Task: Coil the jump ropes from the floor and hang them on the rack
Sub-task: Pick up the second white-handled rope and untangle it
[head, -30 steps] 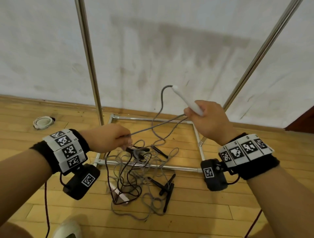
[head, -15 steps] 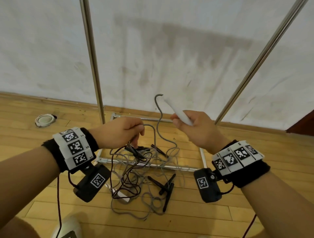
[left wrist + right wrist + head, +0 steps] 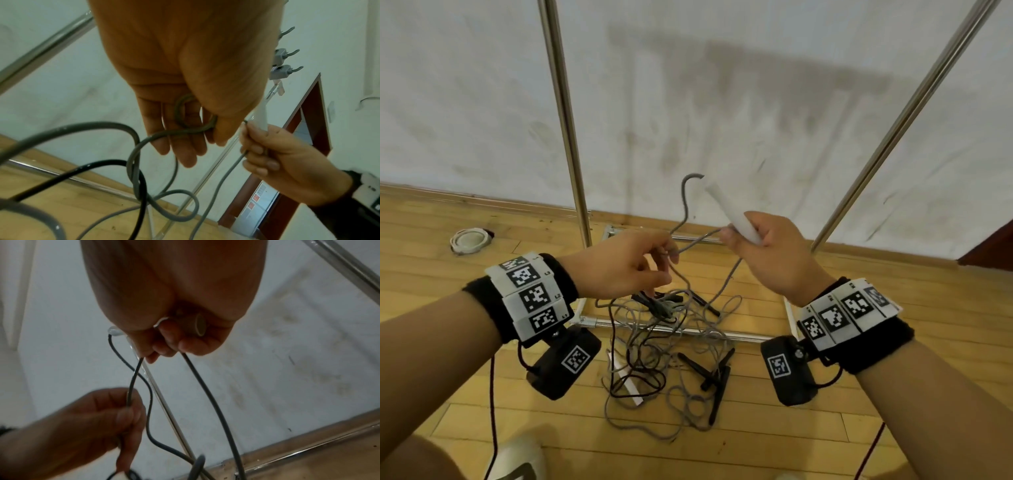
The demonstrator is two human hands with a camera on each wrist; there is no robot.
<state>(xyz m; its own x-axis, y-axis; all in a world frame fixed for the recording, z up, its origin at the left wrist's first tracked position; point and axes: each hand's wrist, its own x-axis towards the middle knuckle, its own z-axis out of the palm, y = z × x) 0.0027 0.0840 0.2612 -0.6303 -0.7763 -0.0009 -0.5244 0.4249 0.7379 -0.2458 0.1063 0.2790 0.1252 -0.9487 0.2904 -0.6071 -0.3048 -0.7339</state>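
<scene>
My right hand [image 3: 763, 246] grips the white handle [image 3: 729, 214] of a grey jump rope, and its fingers [image 3: 257, 155] also hold a strand of that rope against the handle. The grey rope [image 3: 683, 205] arcs out of the handle tip and drops to my left hand [image 3: 633, 263], which pinches a small loop of it [image 3: 180, 113] between thumb and fingers. Both hands are close together, above a tangled pile of grey and black ropes [image 3: 664, 346] on the wooden floor. In the right wrist view the handle's end [image 3: 198, 326] shows inside my curled fingers.
Two steel uprights of the rack [image 3: 561, 113] [image 3: 907, 113] rise against the white wall, with its base frame [image 3: 681, 329] on the floor under the pile. Black handles [image 3: 715, 377] and a white handle [image 3: 628, 383] lie in the tangle. A white coil [image 3: 469, 240] lies far left.
My hands have come together: the right hand with the white handle dropped toward the left, the left rose to meet it, and the taut grey strand went slack into a loop.
</scene>
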